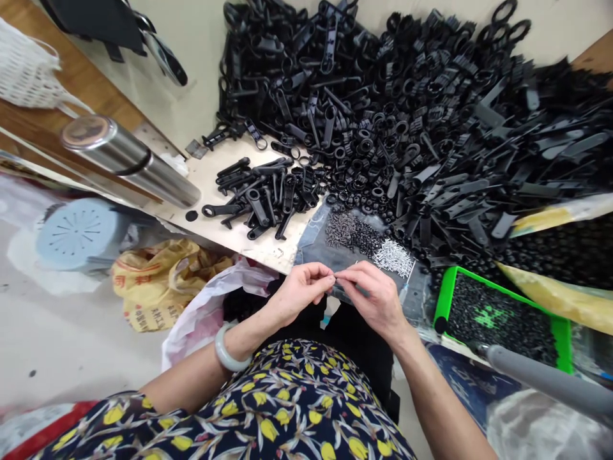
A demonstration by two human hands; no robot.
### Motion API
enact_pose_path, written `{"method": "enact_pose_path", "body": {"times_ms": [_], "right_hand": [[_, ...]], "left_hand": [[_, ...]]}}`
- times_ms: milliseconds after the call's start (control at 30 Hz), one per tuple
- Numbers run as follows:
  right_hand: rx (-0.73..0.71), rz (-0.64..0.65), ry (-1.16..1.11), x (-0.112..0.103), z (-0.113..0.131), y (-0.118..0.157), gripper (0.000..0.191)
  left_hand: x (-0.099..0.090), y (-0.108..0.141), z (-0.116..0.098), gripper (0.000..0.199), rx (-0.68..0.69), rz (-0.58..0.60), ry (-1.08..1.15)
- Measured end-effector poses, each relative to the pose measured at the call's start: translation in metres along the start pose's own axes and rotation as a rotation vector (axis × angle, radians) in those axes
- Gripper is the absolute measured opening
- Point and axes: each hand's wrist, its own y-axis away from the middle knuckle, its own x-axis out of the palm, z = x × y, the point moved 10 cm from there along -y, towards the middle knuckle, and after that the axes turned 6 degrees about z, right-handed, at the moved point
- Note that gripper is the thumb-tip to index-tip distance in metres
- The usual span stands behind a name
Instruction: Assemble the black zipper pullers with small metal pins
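Your heap of black plastic parts lies loosely spread; nearer, above your dark trousers, your left hand and right hand meet just short of the pile of silver pins, fingertips pinching what appears to be a tiny dark piece, too small to identify. Risk noted: a slack pinch could lose it against the trousers, and a drifting right knuckle could scatter the pins.
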Motion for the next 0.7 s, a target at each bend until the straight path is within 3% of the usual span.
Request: {"method": "enact_pose_path", "body": {"times_ms": [167,300,700], "right_hand": [[0.107,-0.045,-0.148,0.002,-0.010,0.009,0.015],[0.133,-0.096,-0.133,0.004,-0.011,0.015,0.016],[0.126,-0.182,0.005,0.005,-0.005,0.020,0.019]], "left_hand": [[0.000,-0.001,0.009,0.029,-0.037,-0.036,0.166],[0.006,-0.002,0.018,0.026,-0.112,-0.014,0.334],[0.007,-0.001,0.024,0.026,-0.126,-0.069,0.409]]}}
